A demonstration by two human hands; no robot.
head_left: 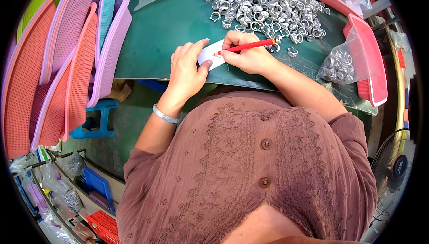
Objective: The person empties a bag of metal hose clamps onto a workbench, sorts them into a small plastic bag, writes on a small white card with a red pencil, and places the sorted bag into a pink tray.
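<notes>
A person's left hand point(182, 67) is spreading thumb and fingers apart over a small white rectangular paper slip point(208, 54), its thumb resting on the slip's near edge. The right hand point(246, 57) is clamping a slim red pen point(257, 44), whose tip is touching the slip between both hands. Just beyond the right hand, shiny silver metal rings point(263, 9) are lying heaped on a green tabletop point(156, 33); to its right, a clear plastic bag point(337, 67) is holding more.

Slanted red pen point(252, 45), tip at small white card point(209, 55)
</notes>
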